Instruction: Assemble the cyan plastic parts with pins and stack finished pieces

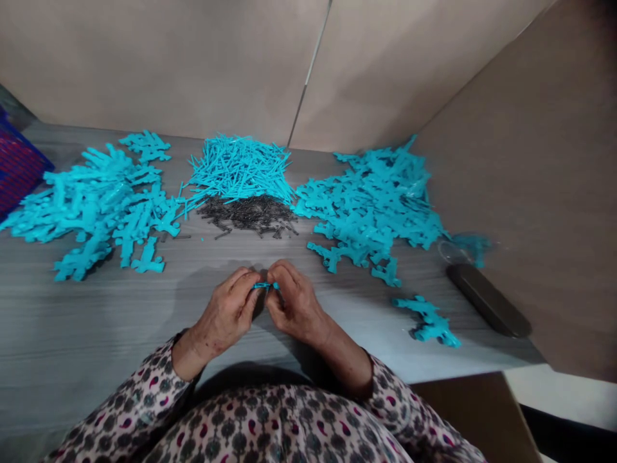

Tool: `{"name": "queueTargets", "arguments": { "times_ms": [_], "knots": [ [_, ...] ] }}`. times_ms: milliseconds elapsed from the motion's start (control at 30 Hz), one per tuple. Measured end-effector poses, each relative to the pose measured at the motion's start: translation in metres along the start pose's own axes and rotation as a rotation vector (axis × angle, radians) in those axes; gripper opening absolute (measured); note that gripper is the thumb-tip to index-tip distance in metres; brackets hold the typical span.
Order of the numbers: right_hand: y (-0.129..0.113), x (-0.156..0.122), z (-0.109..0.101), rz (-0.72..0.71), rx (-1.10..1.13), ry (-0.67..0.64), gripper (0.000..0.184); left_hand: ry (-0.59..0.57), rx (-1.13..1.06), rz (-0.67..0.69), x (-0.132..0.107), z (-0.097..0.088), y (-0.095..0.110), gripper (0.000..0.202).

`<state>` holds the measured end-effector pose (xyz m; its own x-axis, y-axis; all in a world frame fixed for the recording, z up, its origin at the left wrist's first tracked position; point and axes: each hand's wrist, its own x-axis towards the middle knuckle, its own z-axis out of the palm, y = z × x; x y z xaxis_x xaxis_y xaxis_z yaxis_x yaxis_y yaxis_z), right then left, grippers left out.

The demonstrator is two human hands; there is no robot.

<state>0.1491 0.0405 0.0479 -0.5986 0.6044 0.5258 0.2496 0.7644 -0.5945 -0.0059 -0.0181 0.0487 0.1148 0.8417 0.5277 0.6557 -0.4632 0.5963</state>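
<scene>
Near the front middle of the table, my left hand (226,312) and my right hand (296,305) meet fingertip to fingertip. Between them is a small turquoise plastic part (263,285), pinched from both sides. Fingers cover most of it, so its full shape is hidden. Just beyond my hands lies a heap of thin dark pins (250,213). Behind that is a pile of thin turquoise sticks (241,167). Flat turquoise gun-shaped pieces (371,199) are heaped to the right, and a second heap of turquoise pieces (96,199) spreads out on the left.
One turquoise gun-shaped piece (429,320) lies apart at the front right. Beside it, a dark elongated case (488,301) rests against the right-hand panel (540,193). A blue and red woven basket (22,167) stands at the far left. Below the table's right edge is a cardboard box (477,411).
</scene>
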Motion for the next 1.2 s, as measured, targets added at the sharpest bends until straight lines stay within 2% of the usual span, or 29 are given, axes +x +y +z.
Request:
{"name": "queueTargets", "arguments": {
  "times_ms": [267,500,767,1033,1200],
  "knots": [
    [0.003,-0.0015,-0.0029,-0.047,0.063,-0.044,0.029,-0.023,-0.048,-0.027,0.0005,-0.0023,-0.0031,0.014],
    [0.0014,0.0001,-0.0025,-0.106,-0.041,0.042,0.026,0.022,-0.102,-0.029,-0.0006,0.0007,-0.0054,0.011],
    [-0.0018,-0.0002,-0.004,-0.082,0.011,0.035,0.027,0.089,-0.169,-0.022,-0.0004,0.0053,-0.0047,0.012],
    [-0.0038,-0.001,-0.0034,-0.059,0.037,0.0,0.025,0.108,-0.177,-0.024,0.0005,0.0031,-0.0019,0.013],
    [-0.0066,-0.002,-0.0015,-0.016,0.046,0.024,0.025,0.13,-0.203,-0.017,0.0001,0.004,-0.0007,0.012]
  ]
}}
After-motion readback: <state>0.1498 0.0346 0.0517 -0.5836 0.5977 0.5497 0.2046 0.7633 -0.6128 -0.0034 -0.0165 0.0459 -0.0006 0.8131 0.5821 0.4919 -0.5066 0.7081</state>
